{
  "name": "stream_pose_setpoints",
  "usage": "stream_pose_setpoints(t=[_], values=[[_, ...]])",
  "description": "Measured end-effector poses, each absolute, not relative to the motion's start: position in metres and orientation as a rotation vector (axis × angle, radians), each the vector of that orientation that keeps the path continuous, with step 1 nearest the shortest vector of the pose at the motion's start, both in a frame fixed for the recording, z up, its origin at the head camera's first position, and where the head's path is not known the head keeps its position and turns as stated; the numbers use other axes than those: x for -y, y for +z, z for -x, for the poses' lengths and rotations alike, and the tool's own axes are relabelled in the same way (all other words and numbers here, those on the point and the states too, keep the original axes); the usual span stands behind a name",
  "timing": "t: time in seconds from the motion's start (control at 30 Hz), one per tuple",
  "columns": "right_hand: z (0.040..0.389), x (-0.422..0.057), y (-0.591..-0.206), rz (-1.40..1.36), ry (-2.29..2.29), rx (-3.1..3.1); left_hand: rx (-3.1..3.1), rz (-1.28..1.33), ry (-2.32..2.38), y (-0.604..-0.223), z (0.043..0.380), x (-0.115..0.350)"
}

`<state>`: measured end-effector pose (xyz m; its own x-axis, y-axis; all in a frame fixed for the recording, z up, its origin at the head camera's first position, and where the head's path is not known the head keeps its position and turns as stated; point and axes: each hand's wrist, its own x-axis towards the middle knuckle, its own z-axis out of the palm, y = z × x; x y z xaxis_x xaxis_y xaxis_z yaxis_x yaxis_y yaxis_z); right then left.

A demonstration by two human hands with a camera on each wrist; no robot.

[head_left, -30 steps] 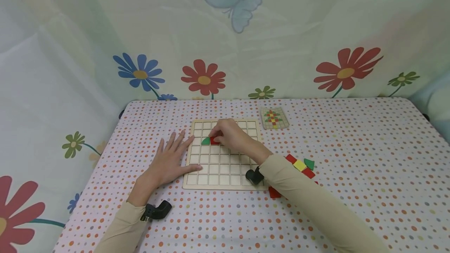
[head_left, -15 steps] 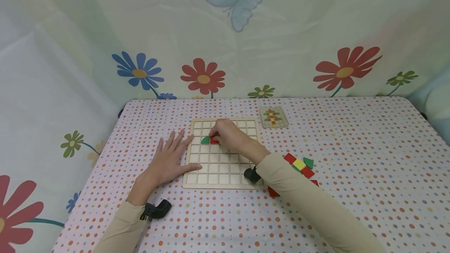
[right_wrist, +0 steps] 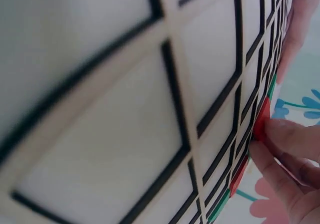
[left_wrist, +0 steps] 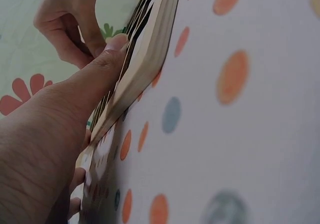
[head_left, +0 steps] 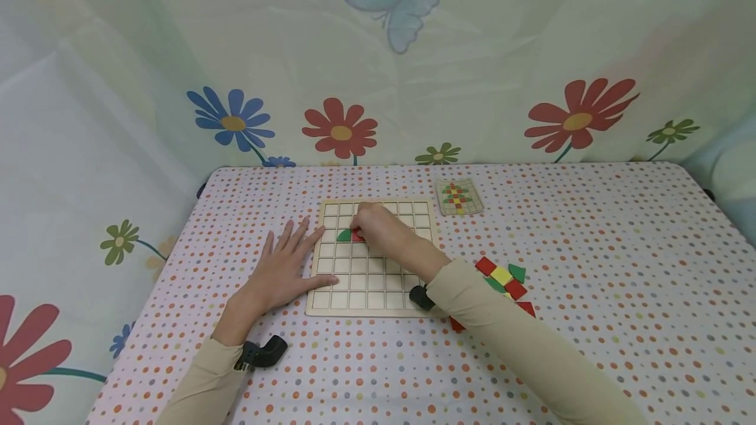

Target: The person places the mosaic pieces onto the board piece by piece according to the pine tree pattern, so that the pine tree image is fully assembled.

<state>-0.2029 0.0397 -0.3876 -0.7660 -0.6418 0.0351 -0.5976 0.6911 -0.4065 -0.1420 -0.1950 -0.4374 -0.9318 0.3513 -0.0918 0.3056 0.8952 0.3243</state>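
Observation:
A wooden grid board lies on the table. My left hand is spread beside its left edge, the thumb resting on the board and the other fingers mostly on the cloth. My right hand reaches over the board and pinches a red square tile at a grid cell. Next to it on the left sits a green curved tile. In the right wrist view, another red tile and a green tile lie on the board, hidden by the hand in the head view.
A small card with a tree pattern in coloured squares lies right of the board's top corner. Loose red, yellow and green tiles lie beside my right forearm, which partly covers some. A patterned curtain hangs behind the table.
My right hand has shifted very slightly, staying at the same red tile. The left hand keeps its place.

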Motion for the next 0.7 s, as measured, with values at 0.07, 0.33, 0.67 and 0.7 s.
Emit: stream_pose_setpoints(t=[0.07,0.33,0.67,0.7], values=[[0.202,-0.04,-0.388,1.083,-0.592,-2.802,-2.915,-0.509,0.46,-0.437,0.142,0.195],[0.2,-0.052,-0.382,1.06,-0.728,-2.661,-2.918,-0.519,0.482,-0.436,0.142,0.194],[0.171,-0.111,-0.356,0.991,-0.723,-2.517,-2.926,-0.516,0.456,-0.438,0.142,0.194],[0.167,-0.119,-0.354,0.989,-0.694,-2.52,-2.927,-0.521,0.459,-0.438,0.142,0.194]])
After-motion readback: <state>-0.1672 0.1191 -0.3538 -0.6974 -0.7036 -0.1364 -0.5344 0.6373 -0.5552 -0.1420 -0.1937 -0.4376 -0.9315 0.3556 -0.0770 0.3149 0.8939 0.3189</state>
